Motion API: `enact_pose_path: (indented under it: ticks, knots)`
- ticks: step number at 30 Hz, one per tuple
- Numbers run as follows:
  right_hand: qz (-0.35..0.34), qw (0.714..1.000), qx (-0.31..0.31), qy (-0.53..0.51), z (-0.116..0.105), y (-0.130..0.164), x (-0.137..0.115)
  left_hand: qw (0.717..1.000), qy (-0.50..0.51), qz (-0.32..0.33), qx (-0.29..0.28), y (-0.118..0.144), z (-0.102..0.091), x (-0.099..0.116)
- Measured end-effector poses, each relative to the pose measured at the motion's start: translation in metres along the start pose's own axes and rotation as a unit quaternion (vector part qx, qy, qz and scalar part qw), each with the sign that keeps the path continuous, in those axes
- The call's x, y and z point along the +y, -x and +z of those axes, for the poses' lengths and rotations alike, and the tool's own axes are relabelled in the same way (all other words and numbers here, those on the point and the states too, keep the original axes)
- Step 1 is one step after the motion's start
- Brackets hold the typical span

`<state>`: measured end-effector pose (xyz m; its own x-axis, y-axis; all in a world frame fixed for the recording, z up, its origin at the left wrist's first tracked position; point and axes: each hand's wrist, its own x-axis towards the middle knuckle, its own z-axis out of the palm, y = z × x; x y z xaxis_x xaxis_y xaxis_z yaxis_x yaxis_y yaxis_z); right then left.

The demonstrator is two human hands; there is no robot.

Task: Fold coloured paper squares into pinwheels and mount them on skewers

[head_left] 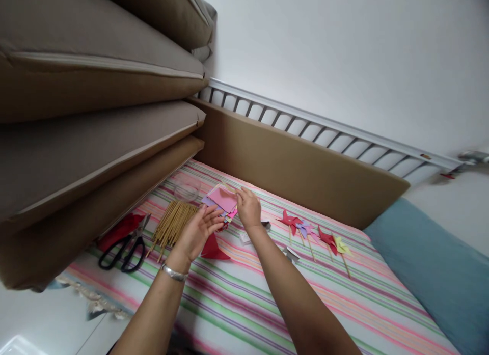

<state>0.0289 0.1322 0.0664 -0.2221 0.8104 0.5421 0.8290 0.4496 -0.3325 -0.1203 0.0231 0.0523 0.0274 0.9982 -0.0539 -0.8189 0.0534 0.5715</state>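
Paper squares (222, 198), pink on top with purple beneath, sit in a small stack on the striped cloth (267, 304) near the far padded wall (298, 166). From the head camera, the only view, the left hand (198, 231) is turned palm up under the stack's near edge, fingers loosely spread and just touching it, seemingly to steady it. The right hand (249, 208) lies knuckles-up at the stack's right edge; its fingertips pinch at the top sheet, though how tight the grip is cannot be told, since the hand's back hides them. A red paper piece (212, 248) lies just below the left hand. Sticks (172, 225) lie bundled to the left, with scissors (124, 250) further left beside red paper. Finished pinwheels (311, 234) lie in a row to the right, well apart from the hands. A clear dish (186, 191) behind the sticks is hard to make out. Small pale bits near the right wrist are too small to identify.
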Motion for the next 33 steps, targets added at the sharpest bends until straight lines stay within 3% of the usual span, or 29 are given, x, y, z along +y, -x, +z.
enact_pose_path:
  ticks: [3, 6, 10, 14, 18, 23, 27, 33]
  knots:
    - [-0.110, 0.990, 0.078, 0.051, -0.028, 0.024, 0.000, 0.994, 0.049, -0.079, -0.057, -0.002, 0.009, -0.010]
    - [-0.173, 0.976, 0.109, 0.072, -0.048, 0.069, 0.003, 0.984, 0.089, -0.127, -0.089, -0.007, 0.018, -0.023]
    - [-0.167, 0.977, 0.114, 0.066, -0.056, 0.128, 0.015, 0.987, 0.069, -0.137, -0.049, -0.012, 0.033, -0.053]
    - [-0.127, 0.987, 0.097, 0.002, -0.056, 0.160, 0.036, 0.988, -0.018, -0.150, 0.005, -0.013, 0.041, -0.083]
    - [-0.048, 0.991, 0.086, -0.087, -0.055, 0.172, 0.059, 0.985, -0.056, -0.156, 0.039, -0.013, 0.043, -0.093]
    - [0.015, 0.978, 0.021, -0.205, -0.061, 0.168, 0.074, 0.983, -0.070, -0.162, 0.059, -0.017, 0.048, -0.095]
    - [0.034, 0.966, 0.004, -0.257, -0.068, 0.165, 0.077, 0.981, -0.085, -0.158, 0.067, -0.020, 0.047, -0.099]
    - [0.036, 0.964, 0.029, -0.263, -0.068, 0.169, 0.076, 0.982, -0.097, -0.160, 0.026, -0.018, 0.046, -0.102]
